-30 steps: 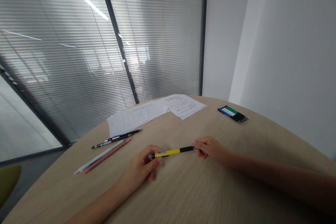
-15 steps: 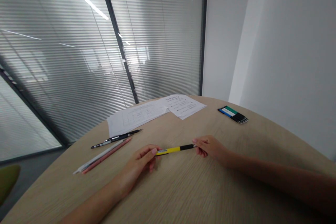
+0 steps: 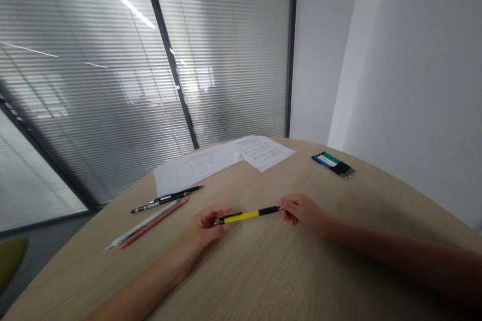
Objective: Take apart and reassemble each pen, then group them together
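A yellow pen with a black grip lies nearly level between my two hands, above the wooden table. My right hand pinches its metal tip end. Around the clip end at the left, my left hand has its thumb and fingers apart, and the black clip and end show between them. Whether the left fingertips touch the pen is hard to tell.
Dark pens and pinkish and pale pens lie to the left. Printed sheets lie at the back. A row of several pens in green, white and blue is at the right.
My left hand's thumb and fingers have opened off the pen's left end. The pen has rolled, so its clip is now on the upper side. The right hand keeps its pinch.
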{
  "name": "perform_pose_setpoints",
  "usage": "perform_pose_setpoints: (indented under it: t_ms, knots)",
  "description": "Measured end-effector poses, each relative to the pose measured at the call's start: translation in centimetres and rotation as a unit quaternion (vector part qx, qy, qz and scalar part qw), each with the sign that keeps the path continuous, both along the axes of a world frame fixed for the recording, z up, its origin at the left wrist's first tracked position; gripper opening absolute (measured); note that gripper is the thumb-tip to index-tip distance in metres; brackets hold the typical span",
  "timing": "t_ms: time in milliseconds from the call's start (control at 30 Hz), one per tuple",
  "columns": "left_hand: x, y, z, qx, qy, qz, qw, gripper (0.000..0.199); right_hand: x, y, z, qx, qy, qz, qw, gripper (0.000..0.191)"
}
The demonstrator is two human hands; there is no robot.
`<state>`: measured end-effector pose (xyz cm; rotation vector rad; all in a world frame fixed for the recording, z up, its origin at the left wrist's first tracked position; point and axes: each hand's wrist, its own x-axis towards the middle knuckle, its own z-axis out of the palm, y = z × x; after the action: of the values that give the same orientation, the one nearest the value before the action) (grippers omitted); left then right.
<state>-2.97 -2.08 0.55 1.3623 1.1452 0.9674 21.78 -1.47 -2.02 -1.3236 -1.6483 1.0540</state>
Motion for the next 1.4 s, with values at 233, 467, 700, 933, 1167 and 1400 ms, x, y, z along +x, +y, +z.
perform_pose_setpoints:
  t_ms: [233, 467, 700, 933, 1167, 1400]
  knots:
    - [-0.24, 0.23, 0.29, -0.062, -0.035, 0.015, 0.997, 0.031, 0.05, -0.07, 0.05, -0.005, 0.016, 0.003, 1.000, 0.045]
    - [0.04, -0.16, 0.45, -0.045, -0.051, 0.020, 0.997, 0.025, -0.04, -0.05, -0.01, -0.003, 0.014, 0.003, 1.000, 0.044]
    - [0.10, -0.18, 0.59, -0.015, -0.038, 0.017, 0.999, 0.021, 0.05, 0.26, -0.28, -0.003, 0.010, 0.007, 1.000, 0.045]
    - [0.14, 0.07, 0.77, -0.120, -0.080, 0.015, 0.989, 0.028, 0.11, 0.06, -0.28, 0.003, 0.030, 0.009, 0.999, 0.046]
    - [0.24, -0.04, 0.68, -0.096, -0.033, 0.012, 0.995, 0.019, 0.14, 0.15, -0.25, 0.005, 0.029, 0.009, 1.000, 0.045]
    - [0.20, 0.11, 0.60, -0.084, -0.040, 0.030, 0.995, 0.024, 0.08, 0.29, -0.36, -0.002, 0.040, 0.009, 0.999, 0.042]
